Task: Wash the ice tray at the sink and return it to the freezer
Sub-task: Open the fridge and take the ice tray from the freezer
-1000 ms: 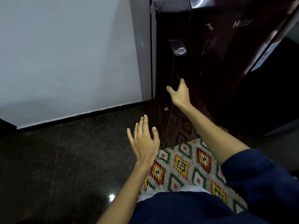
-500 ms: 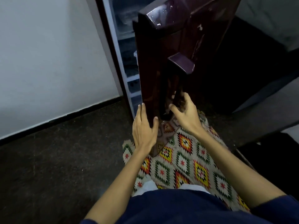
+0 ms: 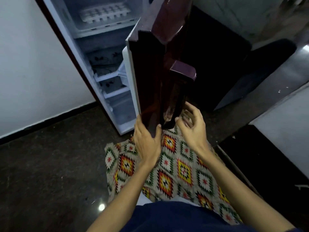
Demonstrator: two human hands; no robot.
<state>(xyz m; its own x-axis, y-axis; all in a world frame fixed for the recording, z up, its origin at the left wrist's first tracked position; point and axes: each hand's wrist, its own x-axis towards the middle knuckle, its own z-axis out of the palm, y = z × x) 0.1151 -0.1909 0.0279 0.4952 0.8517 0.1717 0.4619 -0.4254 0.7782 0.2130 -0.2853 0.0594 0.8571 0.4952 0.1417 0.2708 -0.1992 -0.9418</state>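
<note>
Head view, looking down at an open single-door fridge.

- Glossy dark maroon fridge door [image 3: 150,77] stands swung open, its edge toward the camera; a long maroon bar handle [image 3: 179,91] runs down its front face.
- Left hand [image 3: 147,143]: grips the lower edge of the door, thumb on the front face, fingers wrapped behind the edge and hidden.
- Right hand [image 3: 192,129]: fingers loosely curled just beside the bottom end of the handle. Thumb tip sits at the handle; cannot tell whether it holds the handle or only touches it.
- White plastic ice tray [image 3: 103,14], two rows of cube pockets visible: lies flat in the freezer compartment [image 3: 80,29] at the top of the white cabinet interior, well apart from both hands.
- Below the freezer: white shelves [image 3: 108,77] with frost along their edges. Contents too dim to identify.
- Floor: dark speckled stone [image 3: 50,164]. A cloth mat with diamond patterns in red, yellow and green [image 3: 175,169] lies under the hands, in front of the fridge.
- White wall [image 3: 33,64] with dark skirting on the left.
- Dark blue garment [image 3: 175,218] at the bottom of the view.
</note>
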